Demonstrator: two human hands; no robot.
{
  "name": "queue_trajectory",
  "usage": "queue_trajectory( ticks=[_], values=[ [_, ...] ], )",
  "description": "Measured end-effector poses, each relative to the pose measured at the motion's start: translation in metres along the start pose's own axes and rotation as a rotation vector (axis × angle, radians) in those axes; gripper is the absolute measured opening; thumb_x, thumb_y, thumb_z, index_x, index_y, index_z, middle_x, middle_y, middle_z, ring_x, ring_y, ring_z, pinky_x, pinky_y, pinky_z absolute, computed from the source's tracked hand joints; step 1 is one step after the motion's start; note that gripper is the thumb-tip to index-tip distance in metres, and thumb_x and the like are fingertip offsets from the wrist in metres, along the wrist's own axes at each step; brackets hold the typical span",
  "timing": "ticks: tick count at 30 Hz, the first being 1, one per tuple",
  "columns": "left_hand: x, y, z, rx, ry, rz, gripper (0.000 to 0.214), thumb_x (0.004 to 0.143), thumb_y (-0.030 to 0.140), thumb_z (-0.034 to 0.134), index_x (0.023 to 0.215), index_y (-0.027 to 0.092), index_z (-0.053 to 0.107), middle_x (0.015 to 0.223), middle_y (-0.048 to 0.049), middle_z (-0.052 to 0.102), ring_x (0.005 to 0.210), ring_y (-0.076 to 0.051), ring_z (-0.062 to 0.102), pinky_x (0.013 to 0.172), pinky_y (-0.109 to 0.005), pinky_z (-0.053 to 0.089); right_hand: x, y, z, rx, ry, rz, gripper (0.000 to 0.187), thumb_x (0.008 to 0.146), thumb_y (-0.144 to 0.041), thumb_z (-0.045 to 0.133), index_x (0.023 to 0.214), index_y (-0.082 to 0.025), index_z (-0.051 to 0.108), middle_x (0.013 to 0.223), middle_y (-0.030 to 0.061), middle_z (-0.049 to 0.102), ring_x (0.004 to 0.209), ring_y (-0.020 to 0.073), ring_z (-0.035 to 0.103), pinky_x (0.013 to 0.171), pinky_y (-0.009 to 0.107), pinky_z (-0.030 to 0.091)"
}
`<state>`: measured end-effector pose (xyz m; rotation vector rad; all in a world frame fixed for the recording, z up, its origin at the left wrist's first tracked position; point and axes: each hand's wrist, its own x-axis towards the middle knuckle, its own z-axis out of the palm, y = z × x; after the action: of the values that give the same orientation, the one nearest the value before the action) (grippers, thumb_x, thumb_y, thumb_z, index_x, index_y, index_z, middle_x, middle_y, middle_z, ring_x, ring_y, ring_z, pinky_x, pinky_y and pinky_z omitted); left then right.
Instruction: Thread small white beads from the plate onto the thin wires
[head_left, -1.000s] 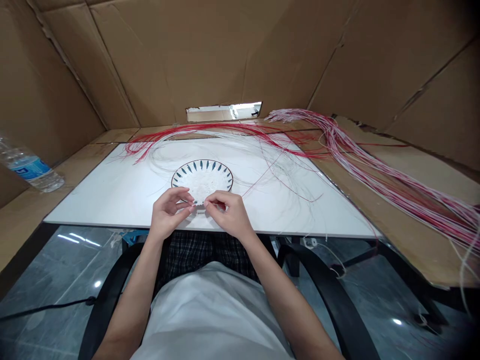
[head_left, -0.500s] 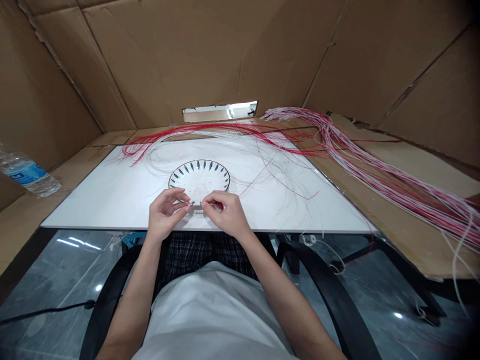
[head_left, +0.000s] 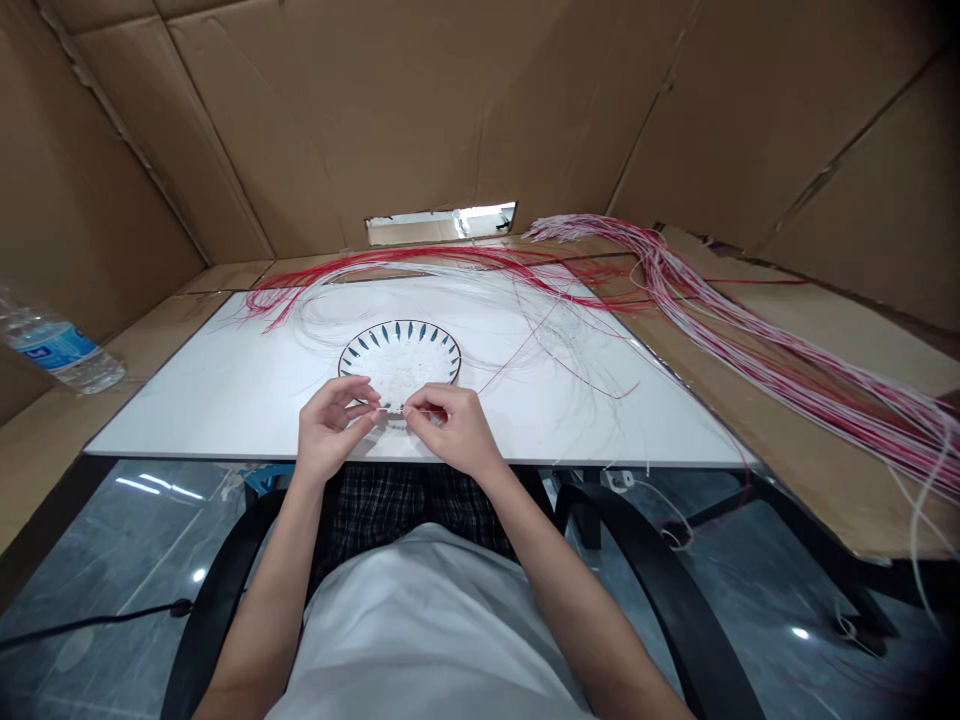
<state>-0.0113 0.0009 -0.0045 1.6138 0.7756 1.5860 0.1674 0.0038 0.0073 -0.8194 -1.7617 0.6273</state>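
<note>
Our left hand [head_left: 330, 425] and right hand [head_left: 450, 430] curl nearly closed, fingertips pinching what looks like a fine white wire [head_left: 391, 409] over the near rim of the blue-patterned plate [head_left: 399, 323], holding it up off the white table [head_left: 187, 410].

Thin pale wire [head_left: 418, 410], short stretch showing, pinched, held level

Soft light is spread over the white board [head_left: 180, 410] (the right hand [head_left: 450, 430] throws only faint shadow), glare marks the tiled floor [head_left: 90, 540], and the corners are darkened.
</note>
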Motion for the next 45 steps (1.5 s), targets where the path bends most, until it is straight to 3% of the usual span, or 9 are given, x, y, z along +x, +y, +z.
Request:
queue_trajectory(
  ticks=[45],
  values=[
    [-0.0032, -0.0019, 0.0005, 0.158, -0.094, 0.052, 0.038, 0.072, 0.008, 0.068, 0.108, 0.021, 0.062, 0.087, -0.0036, 0.064, 0.084, -0.014, 0.063, 0.076, -0.029, 0.057, 0.0011, -0.0019, 0.0, 0.0, -0.003, 0.056, 0.014, 0.077, -0.013, 0.055, 0.067, -0.016, 0.065, 0.063, -0.0005, 0.063, 0.055, 0.0102, 0.051, 0.055, 0.022, 0.038]
  ],
)
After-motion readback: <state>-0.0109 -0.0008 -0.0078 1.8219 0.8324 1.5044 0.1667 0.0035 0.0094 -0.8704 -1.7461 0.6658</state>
